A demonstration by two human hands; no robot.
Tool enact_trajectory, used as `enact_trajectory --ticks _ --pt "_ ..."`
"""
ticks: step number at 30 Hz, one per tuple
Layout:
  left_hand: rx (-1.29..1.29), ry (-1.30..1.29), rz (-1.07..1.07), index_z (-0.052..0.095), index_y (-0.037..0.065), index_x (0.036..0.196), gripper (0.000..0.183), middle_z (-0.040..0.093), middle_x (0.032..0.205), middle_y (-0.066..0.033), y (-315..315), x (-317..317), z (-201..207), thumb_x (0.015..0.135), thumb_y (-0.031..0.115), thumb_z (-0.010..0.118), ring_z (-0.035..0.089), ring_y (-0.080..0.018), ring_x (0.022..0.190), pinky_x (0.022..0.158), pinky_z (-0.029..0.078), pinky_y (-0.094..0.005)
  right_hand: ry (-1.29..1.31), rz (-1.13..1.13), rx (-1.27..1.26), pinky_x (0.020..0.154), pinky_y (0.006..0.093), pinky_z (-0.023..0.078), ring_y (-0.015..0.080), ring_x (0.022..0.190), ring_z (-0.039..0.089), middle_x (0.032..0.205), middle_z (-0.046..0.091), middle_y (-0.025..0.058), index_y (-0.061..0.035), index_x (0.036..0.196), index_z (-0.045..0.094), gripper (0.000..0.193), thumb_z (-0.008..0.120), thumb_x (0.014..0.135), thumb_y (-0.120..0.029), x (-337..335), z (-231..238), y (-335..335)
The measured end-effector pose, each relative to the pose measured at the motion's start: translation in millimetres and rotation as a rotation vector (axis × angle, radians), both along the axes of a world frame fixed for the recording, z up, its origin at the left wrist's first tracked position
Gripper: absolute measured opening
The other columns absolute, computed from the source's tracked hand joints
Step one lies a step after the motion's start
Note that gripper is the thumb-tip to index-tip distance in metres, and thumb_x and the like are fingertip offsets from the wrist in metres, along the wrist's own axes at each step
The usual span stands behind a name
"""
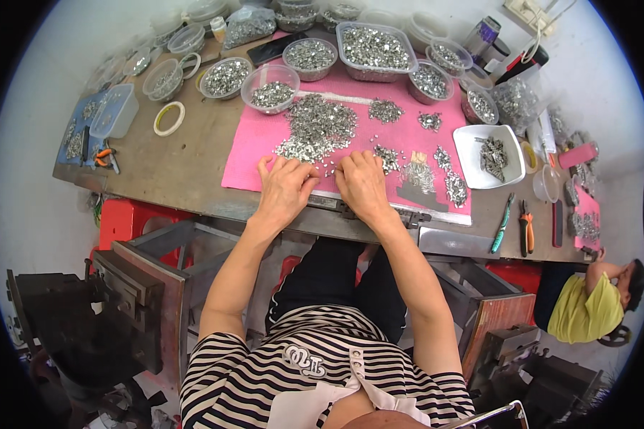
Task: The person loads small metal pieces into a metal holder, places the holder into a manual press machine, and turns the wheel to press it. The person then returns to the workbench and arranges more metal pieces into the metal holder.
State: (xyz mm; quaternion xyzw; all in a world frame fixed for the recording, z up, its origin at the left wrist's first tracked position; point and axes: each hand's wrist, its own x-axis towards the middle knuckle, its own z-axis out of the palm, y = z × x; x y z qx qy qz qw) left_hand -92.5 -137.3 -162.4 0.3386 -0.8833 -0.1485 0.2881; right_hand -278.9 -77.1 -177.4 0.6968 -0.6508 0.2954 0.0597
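Both hands rest at the near edge of a pink mat (240, 161), a short gap between them. My left hand (288, 189) has curled fingers, its thumb drawn in close to the index finger. My right hand (363, 187) is bent inward in a similar way, fingertips down on the mat. Whatever either hand pinches is too small or hidden to make out. Just beyond the fingers spreads a big pile of small shiny metal pieces (322, 121), with a few loose bits between the hands. Beside my right hand lie a small heap of metal pieces (386, 159) and thin metal pins (418, 175).
Plastic tubs of metal parts, including a large rectangular one (376, 50), line the back. A white tray (461, 154) sits right of the mat. Pliers (527, 229) and a green-handled tool (503, 223) lie near the right edge. A tape roll (169, 119) lies left. Another person (587, 307) sits at far right.
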Motion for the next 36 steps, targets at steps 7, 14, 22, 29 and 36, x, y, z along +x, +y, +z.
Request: enact_trajectory --ticks 7,14,22,29,36 --pt "-0.031 0.006 -0.015 0.072 0.014 0.085 0.009 0.059 0.08 -0.0014 2.3 -3.5 -4.9 0.084 0.021 0.078 0.057 -0.0233 0.09 0.103 0.03 -0.0553 -0.056 0.047 -0.05 0.079 0.0446 0.041 0.032 0.087 0.055 0.088 0.059 0.0133 -0.0032 0.088 0.061 0.01 0.068 0.083 -0.006 -21.5 12.5 17.8" --pt "0.085 0.012 0.016 0.074 0.013 0.083 0.006 0.06 0.078 -0.0007 1.4 -0.1 -2.3 0.084 0.018 0.076 0.057 -0.0223 0.087 0.104 0.029 -0.0546 -0.295 0.092 0.066 0.079 0.0416 0.045 0.0324 0.085 0.057 0.086 0.058 0.0131 -0.0009 0.091 0.058 0.014 0.067 0.082 0.004 -63.0 30.5 90.6" --pt "0.186 -0.002 -0.025 0.075 0.012 0.084 0.004 0.061 0.077 -0.0011 -5.1 1.2 3.9 0.085 0.016 0.075 0.058 -0.0224 0.086 0.106 0.028 -0.0541 -0.088 0.105 0.025 0.078 0.0409 0.046 0.031 0.089 0.057 0.095 0.058 0.0118 -0.0019 0.092 0.059 0.018 0.071 0.08 0.002 -58.2 24.0 109.7" --pt "0.123 -0.016 -0.037 0.074 0.011 0.082 0.006 0.064 0.077 -0.0012 -4.1 1.9 3.8 0.084 0.016 0.076 0.061 -0.0227 0.087 0.11 0.026 -0.0593 -0.043 0.138 -0.003 0.078 0.0411 0.045 0.0305 0.087 0.058 0.093 0.06 0.0111 -0.0023 0.093 0.063 0.015 0.072 0.081 0.0 -56.5 28.0 109.7" --pt "0.165 -0.054 -0.057 0.074 0.012 0.082 0.005 0.063 0.077 -0.001 -6.9 0.9 6.3 0.083 0.016 0.076 0.061 -0.0228 0.087 0.111 0.027 -0.0617 -0.135 0.116 -0.014 0.079 0.0404 0.044 0.0292 0.087 0.059 0.088 0.061 0.0095 -0.0052 0.092 0.067 0.009 0.071 0.084 -0.003 -32.4 24.0 51.2"
